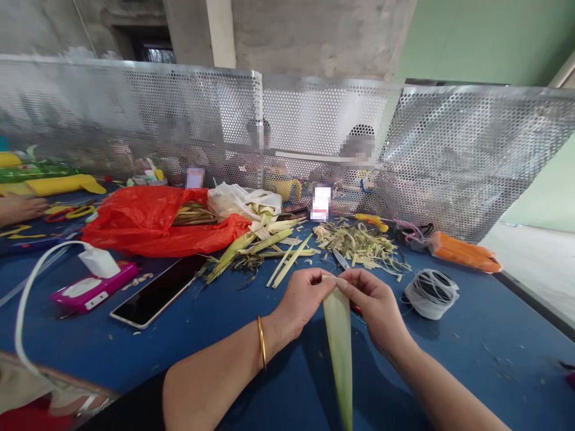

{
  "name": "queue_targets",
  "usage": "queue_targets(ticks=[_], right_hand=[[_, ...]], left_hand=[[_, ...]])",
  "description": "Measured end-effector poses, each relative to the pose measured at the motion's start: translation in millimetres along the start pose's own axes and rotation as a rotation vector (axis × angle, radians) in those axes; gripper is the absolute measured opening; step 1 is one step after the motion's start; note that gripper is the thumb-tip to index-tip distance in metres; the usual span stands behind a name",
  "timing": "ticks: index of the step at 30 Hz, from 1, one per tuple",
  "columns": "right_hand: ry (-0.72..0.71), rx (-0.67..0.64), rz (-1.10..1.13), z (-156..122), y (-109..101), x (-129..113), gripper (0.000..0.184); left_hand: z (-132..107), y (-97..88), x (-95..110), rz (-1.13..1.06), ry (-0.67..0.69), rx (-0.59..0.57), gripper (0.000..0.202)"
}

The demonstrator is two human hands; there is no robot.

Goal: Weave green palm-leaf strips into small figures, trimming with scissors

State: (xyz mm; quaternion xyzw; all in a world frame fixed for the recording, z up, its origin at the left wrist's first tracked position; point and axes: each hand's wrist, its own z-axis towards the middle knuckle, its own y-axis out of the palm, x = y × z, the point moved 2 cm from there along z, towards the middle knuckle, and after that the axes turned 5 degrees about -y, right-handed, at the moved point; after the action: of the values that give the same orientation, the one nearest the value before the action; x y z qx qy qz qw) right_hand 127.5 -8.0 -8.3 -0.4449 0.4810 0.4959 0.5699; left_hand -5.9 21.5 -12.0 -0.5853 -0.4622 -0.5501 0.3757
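A long pale-green corn husk (339, 341) hangs from both my hands, its narrow tip pointing down toward me. My left hand (304, 299), below a gold bangle (262, 342), pinches the upper end of the husk. From the other side my right hand (371, 302) pinches the same end, fingertips almost touching the left ones. Just behind the hands lie scissors (340, 260), mostly hidden by my right hand. A heap of shredded husk (359, 242) and several whole husks (251, 246) lie beyond.
A spool of clear line (432, 293) stands at right, near an orange packet (465, 251). To the left are a red plastic bag (135, 221), a phone (157, 290) and a purple power strip (96, 288). Another person's hand (20, 209) is far left. A perforated metal screen (314, 114) bounds the back.
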Motion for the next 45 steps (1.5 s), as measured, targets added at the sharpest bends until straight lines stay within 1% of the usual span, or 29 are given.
queue_targets(ticks=[3, 10, 13, 17, 21, 30, 32, 35, 37, 39, 45], right_hand=[[0.009, 0.022, -0.014, 1, -2, -1, 0.038], [-0.046, 0.003, -0.052, 1, -3, -3, 0.031], [-0.048, -0.010, -0.070, 1, -4, -3, 0.031], [-0.085, -0.036, -0.090, 2, -4, -2, 0.031], [-0.168, -0.063, -0.155, 3, -5, 2, 0.028], [-0.349, -0.059, -0.326, 4, -5, 8, 0.019], [-0.328, -0.037, -0.304, 4, -4, 7, 0.020], [-0.187, -0.013, -0.144, 3, -3, 4, 0.023], [-0.085, -0.022, -0.038, 2, -1, 3, 0.029], [-0.027, -0.028, 0.006, 2, -1, 2, 0.033], [-0.033, 0.058, 0.011, 3, -5, 4, 0.033]], left_hand=[[0, 0.3, 2, 0.045, 0.037, -0.010, 0.017], [3, -3.2, -1, 0.240, 0.115, 0.007, 0.023], [3, -4.1, 0, 0.279, 0.132, 0.007, 0.024], [1, -3.0, 2, 0.240, 0.119, -0.016, 0.024], [0, -1.7, 0, 0.190, 0.081, -0.026, 0.022], [3, 1.4, -5, 0.135, 0.130, -0.006, 0.023], [4, 1.7, -6, 0.109, 0.133, -0.011, 0.024], [4, 0.2, -5, 0.109, 0.137, 0.003, 0.025], [3, -1.2, -3, 0.114, 0.132, 0.018, 0.025], [3, -1.9, -2, 0.094, 0.107, 0.022, 0.024], [0, 3.5, -7, -0.070, -0.105, -0.056, 0.024]])
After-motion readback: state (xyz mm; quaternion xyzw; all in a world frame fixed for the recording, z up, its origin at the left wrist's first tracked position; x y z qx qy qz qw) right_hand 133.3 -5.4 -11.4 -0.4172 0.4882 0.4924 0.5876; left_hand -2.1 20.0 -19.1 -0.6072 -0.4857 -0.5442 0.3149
